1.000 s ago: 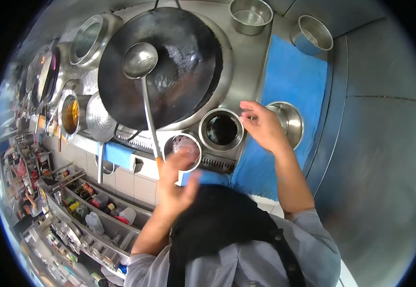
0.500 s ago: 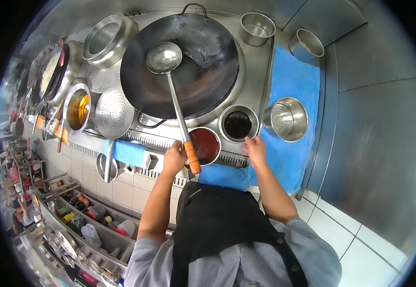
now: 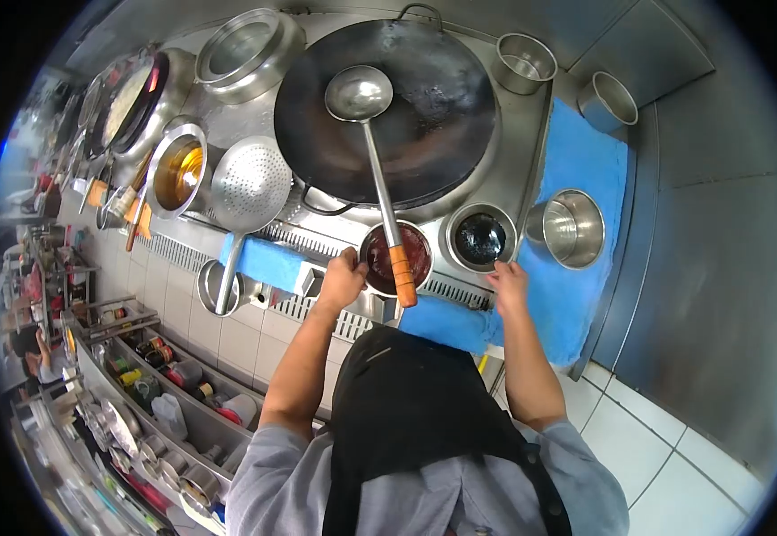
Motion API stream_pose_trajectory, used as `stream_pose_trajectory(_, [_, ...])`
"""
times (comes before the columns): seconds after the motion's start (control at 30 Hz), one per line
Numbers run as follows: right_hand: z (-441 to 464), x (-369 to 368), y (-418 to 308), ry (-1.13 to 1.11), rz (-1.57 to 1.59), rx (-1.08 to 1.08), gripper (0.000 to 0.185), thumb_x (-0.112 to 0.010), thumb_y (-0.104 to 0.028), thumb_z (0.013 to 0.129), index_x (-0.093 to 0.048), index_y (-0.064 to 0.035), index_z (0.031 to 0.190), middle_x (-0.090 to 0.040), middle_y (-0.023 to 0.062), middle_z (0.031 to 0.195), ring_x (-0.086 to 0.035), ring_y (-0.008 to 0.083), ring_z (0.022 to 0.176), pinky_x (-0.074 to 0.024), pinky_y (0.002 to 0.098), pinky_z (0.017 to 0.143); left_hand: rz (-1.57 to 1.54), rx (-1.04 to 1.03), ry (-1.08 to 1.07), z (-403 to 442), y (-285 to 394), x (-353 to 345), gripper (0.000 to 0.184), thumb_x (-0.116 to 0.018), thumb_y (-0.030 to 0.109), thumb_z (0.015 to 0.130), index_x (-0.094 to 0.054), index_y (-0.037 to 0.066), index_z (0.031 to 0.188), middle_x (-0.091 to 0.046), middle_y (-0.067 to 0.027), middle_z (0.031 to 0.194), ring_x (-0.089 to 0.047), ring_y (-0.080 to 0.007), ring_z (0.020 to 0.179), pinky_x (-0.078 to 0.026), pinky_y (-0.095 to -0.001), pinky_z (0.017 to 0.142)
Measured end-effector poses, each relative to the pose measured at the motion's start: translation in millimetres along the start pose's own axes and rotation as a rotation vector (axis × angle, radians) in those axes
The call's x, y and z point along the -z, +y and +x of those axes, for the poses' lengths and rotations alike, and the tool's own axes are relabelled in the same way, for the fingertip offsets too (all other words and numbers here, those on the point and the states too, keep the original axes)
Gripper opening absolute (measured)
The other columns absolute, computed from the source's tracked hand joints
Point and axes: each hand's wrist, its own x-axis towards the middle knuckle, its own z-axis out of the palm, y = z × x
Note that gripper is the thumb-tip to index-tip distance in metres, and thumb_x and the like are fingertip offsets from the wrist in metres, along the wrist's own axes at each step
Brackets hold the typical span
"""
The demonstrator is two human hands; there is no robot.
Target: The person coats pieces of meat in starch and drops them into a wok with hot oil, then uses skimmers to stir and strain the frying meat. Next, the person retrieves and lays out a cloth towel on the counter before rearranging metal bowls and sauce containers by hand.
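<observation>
A metal pot of dark red sauce [image 3: 413,252] stands at the stove's front edge. My left hand [image 3: 344,279] is closed on its left rim. Across that pot lies the wooden handle of a steel ladle [image 3: 359,94], whose bowl rests in the black wok [image 3: 442,143]. To the right is a pot of dark, glossy liquid [image 3: 480,239]. At its front right rim, my right hand [image 3: 510,284] is closed with fingertips pinching the edge. An upright metal pot [image 3: 574,230] with a shiny inside sits right of it on a blue cloth [image 3: 549,299].
Left of the wok lie a perforated skimmer [image 3: 250,183] and a pot of amber liquid [image 3: 178,174]. A wide steel pot [image 3: 254,67] stands behind them. Two small pots, one being a steel pot [image 3: 524,64], stand back right. Shelves of bottles [image 3: 169,366] are lower left.
The view has turned, so the stove and pots appear farther right. My right fingertips have closed at the dark liquid's pot rim. Bright reflections now show on that liquid.
</observation>
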Motion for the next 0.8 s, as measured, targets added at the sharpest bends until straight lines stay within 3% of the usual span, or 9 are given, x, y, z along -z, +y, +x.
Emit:
stream_pose_trajectory(0.13, [-10, 12, 0, -0.011, -0.061, 0.018, 0.012, -0.065, -0.012, 0.096, -0.064, -0.0002, 0.093, -0.065, 0.0094, 0.088, -0.063, 0.0168, 0.078, -0.0593, 0.0354, 0.079, 0.011, 0.056, 0.033, -23, 28, 27, 0.018, -0.061, 0.006, 0.095, -0.051, -0.004, 0.083, -0.061, -0.0141, 0.068, -0.069, -0.0229, 0.058, -0.054, -0.0387, 0.055])
stream_pose_trajectory(0.17, [-15, 15, -3, -0.016, -0.087, 0.024, 0.012, -0.066, -0.012, 0.096, -0.064, -0.0007, 0.092, -0.065, 0.0088, 0.087, -0.063, 0.0164, 0.078, -0.0588, 0.0351, 0.078, -0.110, 0.033, 0.048, -19, 5, 26, 0.019, -0.061, 0.004, 0.095, -0.050, -0.002, 0.081, -0.057, -0.0101, 0.069, -0.066, -0.0204, 0.056, -0.053, -0.0359, 0.052])
stream_pose_trajectory(0.27, [-32, 22, -18, -0.036, -0.141, 0.046, 0.014, -0.067, -0.013, 0.095, -0.063, -0.0026, 0.087, -0.064, 0.0056, 0.084, -0.061, 0.0139, 0.077, -0.0567, 0.0328, 0.075, -0.118, 0.042, 0.091, -30, 7, 47, 0.020, -0.062, 0.005, 0.095, -0.050, -0.002, 0.081, -0.054, -0.0077, 0.069, -0.064, -0.0199, 0.055, -0.053, -0.0348, 0.051])
stream_pose_trajectory(0.33, [-43, 29, -22, -0.058, -0.141, 0.054, 0.018, -0.068, -0.013, 0.095, -0.061, -0.0041, 0.081, -0.060, 0.0018, 0.079, -0.058, 0.0109, 0.073, -0.0544, 0.0296, 0.072, -0.060, 0.031, 0.095, -45, 24, 67, 0.015, -0.062, 0.006, 0.095, -0.055, 0.000, 0.083, -0.059, -0.0065, 0.069, -0.061, -0.0172, 0.054, -0.049, -0.0328, 0.050])
stream_pose_trajectory(0.4, [-55, 35, -31, -0.078, -0.193, 0.049, 0.021, -0.069, -0.014, 0.095, -0.059, -0.0050, 0.078, -0.059, 0.0005, 0.077, -0.057, 0.0100, 0.071, -0.0536, 0.0291, 0.071, 0.048, 0.071, 0.127, -61, 38, 88, 0.014, -0.063, 0.008, 0.093, -0.060, -0.004, 0.089, -0.063, -0.0115, 0.069, -0.063, -0.0170, 0.057, -0.051, -0.0359, 0.053])
stream_pose_trajectory(0.5, [-77, 43, -47, -0.084, -0.201, 0.035, 0.024, -0.069, -0.014, 0.094, -0.057, -0.0061, 0.075, -0.058, -0.0007, 0.075, -0.055, 0.0086, 0.069, -0.0532, 0.0290, 0.068, -0.048, 0.028, 0.143, -70, 0, 116, 0.012, -0.062, 0.008, 0.094, -0.059, -0.002, 0.090, -0.060, -0.0074, 0.067, -0.061, -0.0146, 0.057, -0.049, -0.0334, 0.051])
stream_pose_trajectory(0.57, [-82, 65, -56, -0.110, -0.365, 0.065, 0.027, -0.070, -0.015, 0.094, -0.056, -0.0069, 0.072, -0.055, -0.0014, 0.073, -0.055, 0.0071, 0.068, -0.0537, 0.0298, 0.064, -0.050, 0.038, 0.141, -89, 21, 137, 0.011, -0.061, 0.008, 0.095, -0.058, 0.000, 0.090, -0.058, -0.0049, 0.067, -0.058, -0.0130, 0.055, -0.047, -0.0310, 0.050])
stream_pose_trajectory(0.8, [-112, 97, -175, -0.175, -0.229, 0.080, 0.029, -0.071, -0.018, 0.096, -0.057, -0.0066, 0.072, -0.057, -0.0022, 0.073, -0.058, 0.0076, 0.068, -0.0567, 0.0301, 0.065, -0.020, 0.059, 0.194, -132, 114, 214, 0.016, -0.059, 0.005, 0.096, -0.050, 0.006, 0.083, -0.057, -0.0013, 0.069, -0.052, -0.0091, 0.053, -0.046, -0.0256, 0.045])
